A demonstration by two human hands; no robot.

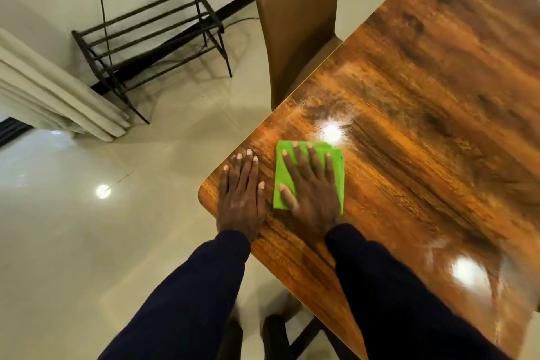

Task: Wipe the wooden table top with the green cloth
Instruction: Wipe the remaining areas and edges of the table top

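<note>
Head view: I note right hand (312, 193) flat, fingers spread, pressing green cloth (281, 172) near desk (423, 126) corner, left hand (241, 193) flat beside, desk's length running ahead-right.

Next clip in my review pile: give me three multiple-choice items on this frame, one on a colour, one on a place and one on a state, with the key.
1. What colour is the cloth?
A blue; B green; C white.
2. Where does the left hand rest?
A on the cloth; B on the bare table top near its corner; C on a plate.
3. How does the right hand lie?
A flat on the cloth, fingers spread; B clenched in a fist; C lifted clear of the cloth.

Key: 1 B, bright green shows between the fingers; 2 B, its fingers lie on wood beside the cloth; 3 A, its straight fingers press the cloth down.
</note>
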